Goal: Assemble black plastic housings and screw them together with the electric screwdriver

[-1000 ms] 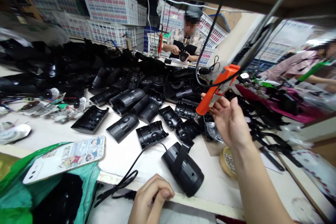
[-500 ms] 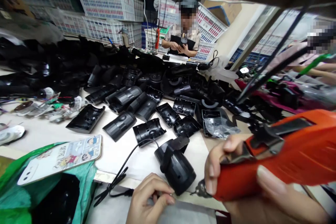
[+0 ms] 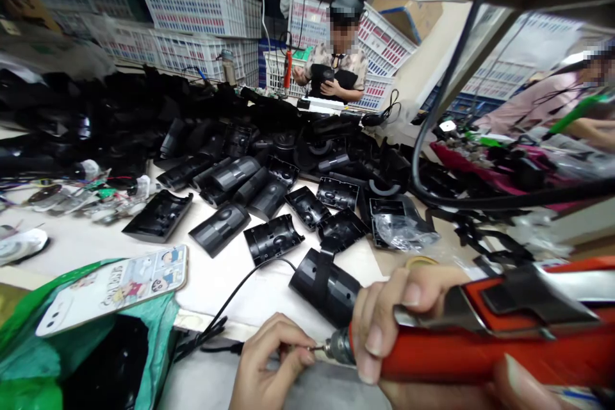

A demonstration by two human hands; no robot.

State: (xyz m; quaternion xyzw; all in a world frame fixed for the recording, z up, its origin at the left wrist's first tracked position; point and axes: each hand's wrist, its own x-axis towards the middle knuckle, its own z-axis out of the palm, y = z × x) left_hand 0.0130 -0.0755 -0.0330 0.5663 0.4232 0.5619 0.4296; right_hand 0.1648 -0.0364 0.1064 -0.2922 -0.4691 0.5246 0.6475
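My right hand point(image 3: 389, 320) grips an orange electric screwdriver point(image 3: 480, 339) that lies almost level, its tip point(image 3: 319, 348) pointing left. My left hand point(image 3: 269, 365) is at the table's front edge, fingers pinched right at that tip; what they pinch is too small to make out. Just behind both hands lies a black cylindrical housing point(image 3: 324, 285) with a black cable point(image 3: 230, 307) running from it toward the front edge.
Several black plastic shells point(image 3: 271, 238) lie spread over the white table point(image 3: 81, 243), with a dark heap behind them. A phone point(image 3: 113, 288) rests on a green bag point(image 3: 57, 346) at the left. White crates point(image 3: 192, 0) stand behind. A person point(image 3: 336, 64) works opposite, another point(image 3: 542, 109) at the right.
My right hand took the hanging screwdriver from above the table and brought it down and left to my left hand's fingers. The black housing shifted slightly.
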